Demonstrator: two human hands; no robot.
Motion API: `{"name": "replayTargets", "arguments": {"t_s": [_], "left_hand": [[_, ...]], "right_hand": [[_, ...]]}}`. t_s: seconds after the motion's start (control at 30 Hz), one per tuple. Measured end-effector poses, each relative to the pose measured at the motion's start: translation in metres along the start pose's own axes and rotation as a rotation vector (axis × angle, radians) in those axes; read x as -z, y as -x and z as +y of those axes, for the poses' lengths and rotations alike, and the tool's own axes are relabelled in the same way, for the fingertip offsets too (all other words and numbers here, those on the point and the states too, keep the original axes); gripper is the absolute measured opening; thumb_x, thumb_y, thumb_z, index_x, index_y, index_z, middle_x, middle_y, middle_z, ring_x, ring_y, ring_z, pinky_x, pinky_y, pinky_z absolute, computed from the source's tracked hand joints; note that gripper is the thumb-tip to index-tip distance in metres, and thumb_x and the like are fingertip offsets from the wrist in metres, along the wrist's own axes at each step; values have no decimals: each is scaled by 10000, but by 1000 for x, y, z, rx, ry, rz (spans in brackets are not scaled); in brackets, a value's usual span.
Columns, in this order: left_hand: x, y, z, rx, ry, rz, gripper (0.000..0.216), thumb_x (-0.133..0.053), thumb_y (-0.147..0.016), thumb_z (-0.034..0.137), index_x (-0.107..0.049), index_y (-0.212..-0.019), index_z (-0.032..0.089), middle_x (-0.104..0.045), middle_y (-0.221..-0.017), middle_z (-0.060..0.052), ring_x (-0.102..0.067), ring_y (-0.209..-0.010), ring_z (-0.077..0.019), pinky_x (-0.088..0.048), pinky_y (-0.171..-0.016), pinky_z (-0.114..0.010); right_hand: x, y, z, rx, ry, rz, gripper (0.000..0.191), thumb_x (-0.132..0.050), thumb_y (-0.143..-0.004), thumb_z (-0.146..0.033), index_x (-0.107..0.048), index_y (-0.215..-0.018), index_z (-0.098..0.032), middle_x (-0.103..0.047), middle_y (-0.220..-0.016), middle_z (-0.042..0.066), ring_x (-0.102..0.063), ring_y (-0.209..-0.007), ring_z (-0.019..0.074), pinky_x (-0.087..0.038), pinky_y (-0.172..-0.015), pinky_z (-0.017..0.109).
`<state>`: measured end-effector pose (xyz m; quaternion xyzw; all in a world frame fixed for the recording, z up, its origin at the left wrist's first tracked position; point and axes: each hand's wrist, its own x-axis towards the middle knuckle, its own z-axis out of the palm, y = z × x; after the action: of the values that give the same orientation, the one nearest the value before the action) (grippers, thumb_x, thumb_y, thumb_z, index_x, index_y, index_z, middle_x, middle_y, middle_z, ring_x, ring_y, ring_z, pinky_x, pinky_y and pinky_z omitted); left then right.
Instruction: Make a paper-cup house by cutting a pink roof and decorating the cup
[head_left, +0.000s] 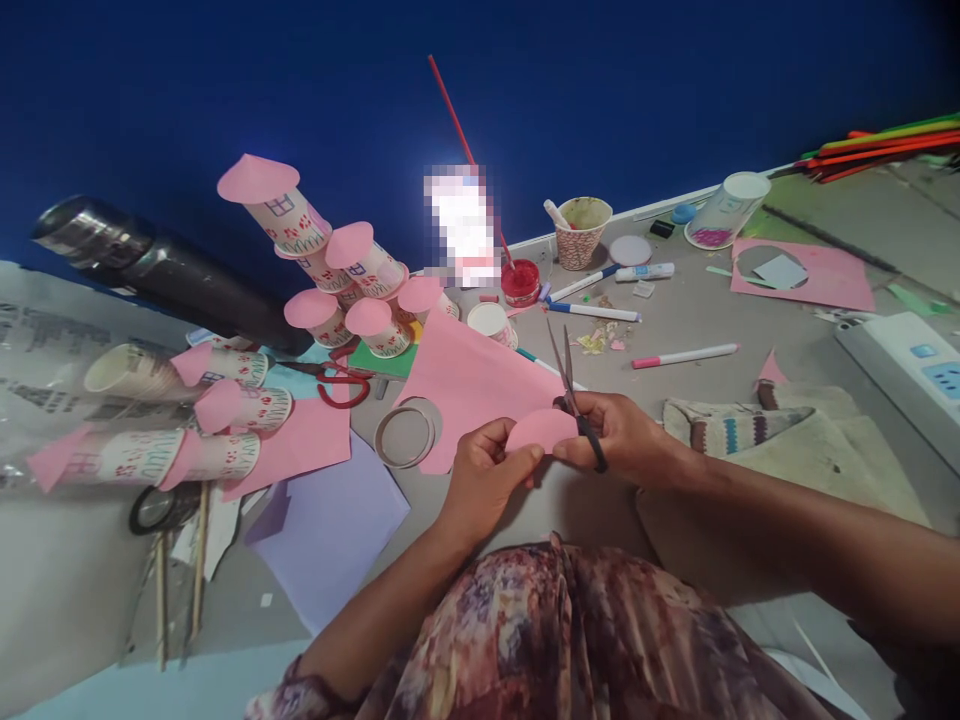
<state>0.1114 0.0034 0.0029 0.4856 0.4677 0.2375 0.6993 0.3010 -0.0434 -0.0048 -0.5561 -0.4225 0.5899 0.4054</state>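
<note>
Head view shows the left hand (484, 470) pinching a rounded pink paper piece (540, 430) between thumb and fingers, above the lap, near the close edge of the grey floor (675, 330). The right hand (622, 435) is closed around the black handles of the scissors (568, 385), just at the right side of the piece. Their long axis runs away from the person, with the tips pointing to the far edge and leaning slightly left. The blades seem almost closed. A large pink sheet (472, 385) lies just behind.
</note>
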Motion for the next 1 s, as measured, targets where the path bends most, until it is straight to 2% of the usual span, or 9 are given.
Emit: {"name": "replayTargets", "arguments": {"t_s": [0.17,0.33,0.4,0.57,0.63,0.77,1.0], "left_hand": [[-5,4,3,25,-94,11,218,-778,-698,342,-650,-680,165,-594,-540,28,-484,-487,-90,-369,-504,-224],[-1,2,6,6,-90,32,222,-773,-707,349,-656,-693,161,-605,-538,28,-486,-477,-85,-384,-508,-223],[2,0,7,-37,-54,79,213,-771,-725,344,-658,-721,164,-612,-537,33,-493,-475,-84,-401,-518,-222],[5,-2,9,-144,15,113,234,-789,-767,346,-628,-722,182,-614,-542,45,-542,-486,-95,-473,-554,-230],[5,-2,10,-157,22,105,260,-801,-768,350,-612,-696,186,-615,-545,43,-548,-485,-97,-482,-553,-233],[2,-1,12,-156,16,117,283,-817,-759,362,-611,-669,190,-600,-525,38,-567,-498,-114,-492,-552,-244],[1,-1,11,-150,-7,143,305,-813,-753,365,-591,-631,196,-582,-515,41,-558,-491,-114,-480,-543,-245]], "right_hand": [[2,0,-1,-23,27,-23,285,-807,-639,-384,-604,-724,-202,-616,-704,-12,-590,-730,185,-457,-607,265],[8,-1,-7,-52,-16,-45,284,-801,-639,-384,-616,-741,-195,-611,-674,-22,-573,-656,157,-432,-563,254],[11,-2,-11,-36,-36,30,295,-806,-629,-370,-644,-800,-192,-637,-690,-17,-594,-648,156,-462,-579,261],[17,-2,-17,135,10,384,362,-816,-643,-367,-679,-931,-198,-745,-844,45,-681,-727,185,-556,-669,302],[16,-1,-15,189,69,406,339,-816,-660,-371,-689,-923,-198,-755,-835,52,-689,-716,188,-567,-668,306],[13,0,-7,254,161,368,294,-805,-692,-378,-691,-903,-208,-764,-816,54,-709,-691,193,-587,-651,308],[10,1,0,350,327,469,146,-731,-753,-334,-646,-807,-228,-776,-805,47,-718,-693,182,-585,-659,286]]}}
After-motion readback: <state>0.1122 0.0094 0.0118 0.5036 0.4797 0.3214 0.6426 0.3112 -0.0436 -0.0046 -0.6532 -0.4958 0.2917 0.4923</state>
